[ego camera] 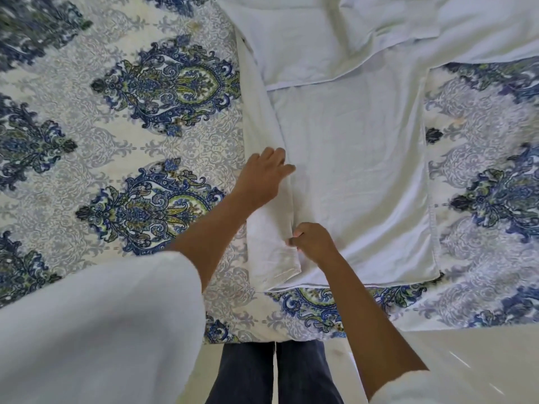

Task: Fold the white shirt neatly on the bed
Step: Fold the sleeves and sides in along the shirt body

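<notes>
White shirt (pixel 353 170): thin cloth, matt, lightly creased to the right of the right hand (pixel 312 242). The folded strip under the left hand (pixel 264 177) is finely wrinkled. Bedspread (pixel 131 147), left of the left hand: printed cloth, matt. Trousers (pixel 300 374), below both hands: dark matt cloth. Floor (pixel 481 354), right of the right forearm: smooth, glossy.

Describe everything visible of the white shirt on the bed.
The white shirt is thin, lightly creased cloth lying spread flat on the patterned bedspread, its hem nearest the person. Its side on the person's left is turned inward as a long folded strip. The upper part lies rumpled at the far end. The left hand rests on the strip's edge; the right hand pinches that edge nearer the hem.
</notes>
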The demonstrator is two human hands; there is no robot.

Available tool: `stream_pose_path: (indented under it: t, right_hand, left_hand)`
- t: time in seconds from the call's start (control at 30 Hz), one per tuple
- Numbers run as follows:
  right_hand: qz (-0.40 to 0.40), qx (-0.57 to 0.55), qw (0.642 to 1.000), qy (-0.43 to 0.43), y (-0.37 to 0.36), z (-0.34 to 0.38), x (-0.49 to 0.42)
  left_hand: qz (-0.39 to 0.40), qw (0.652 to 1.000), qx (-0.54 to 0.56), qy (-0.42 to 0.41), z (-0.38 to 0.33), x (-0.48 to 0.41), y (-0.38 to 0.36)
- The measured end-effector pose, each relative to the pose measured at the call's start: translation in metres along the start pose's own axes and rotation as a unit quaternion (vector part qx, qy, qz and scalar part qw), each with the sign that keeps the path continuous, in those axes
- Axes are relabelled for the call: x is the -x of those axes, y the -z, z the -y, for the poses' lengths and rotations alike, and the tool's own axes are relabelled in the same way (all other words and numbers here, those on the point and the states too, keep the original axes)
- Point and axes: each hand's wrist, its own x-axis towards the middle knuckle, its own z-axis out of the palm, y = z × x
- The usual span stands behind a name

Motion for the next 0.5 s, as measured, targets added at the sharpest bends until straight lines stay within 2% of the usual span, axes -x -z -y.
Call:
stream_pose_path:
  t: [0.07, 0.13, 0.27, 0.5]
  right_hand:
    - [0.002, 0.005, 1.0, 0.002, -0.004, -0.005, -0.004]
    - [0.005, 0.014, 1.0, 0.004, -0.009, -0.009, -0.005]
    - [0.002, 0.011, 1.0, -0.003, -0.01, -0.014, -0.01]
    - [-0.012, 0.016, 1.0, -0.025, -0.01, -0.009, -0.012]
  left_hand:
    - [0.086, 0.994, -0.035, -0.058, 0.019, -0.023, 0.004]
    - [0.144, 0.987, -0.055, -0.054, 0.044, -0.041, 0.007]
    - [0.146, 0.987, -0.045, -0.044, 0.071, -0.081, 0.021]
    - [0.248, 0.96, -0.099, -0.09, 0.099, -0.122, 0.024]
